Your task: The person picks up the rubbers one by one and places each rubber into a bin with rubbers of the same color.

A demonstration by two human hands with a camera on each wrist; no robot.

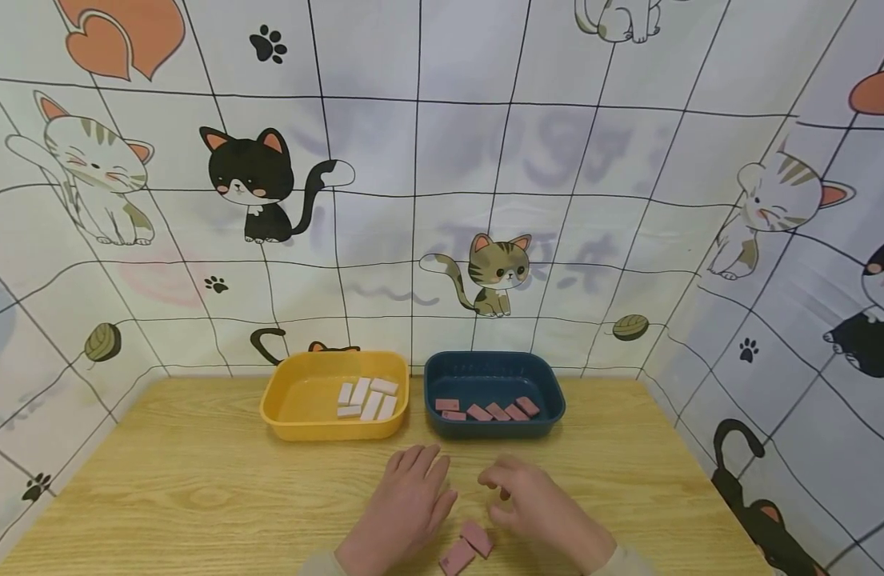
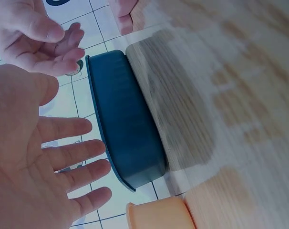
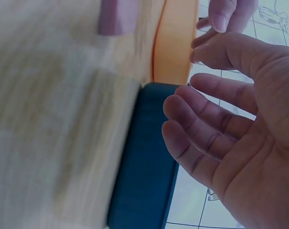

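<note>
My left hand point(image 1: 411, 500) is over the table in front of the two bins, fingers extended and nothing in its palm, as the left wrist view shows. To its right hovers my right hand point(image 1: 534, 500), fingers loosely bent and the palm bare in the right wrist view. Two pink blocks point(image 1: 458, 556) lie on the table between my wrists, touching or overlapping at a corner in the head view. Several pink blocks point(image 1: 498, 412) sit in the dark blue bin point(image 1: 494, 430). In the yellow bin point(image 1: 298, 392) beside it are several white blocks point(image 1: 372, 405).
Both bins stand side by side at the back of the wooden table point(image 1: 197, 480), close to a wall cloth point(image 1: 377, 224) printed with cats and a grid. The cloth also runs along the left and right sides.
</note>
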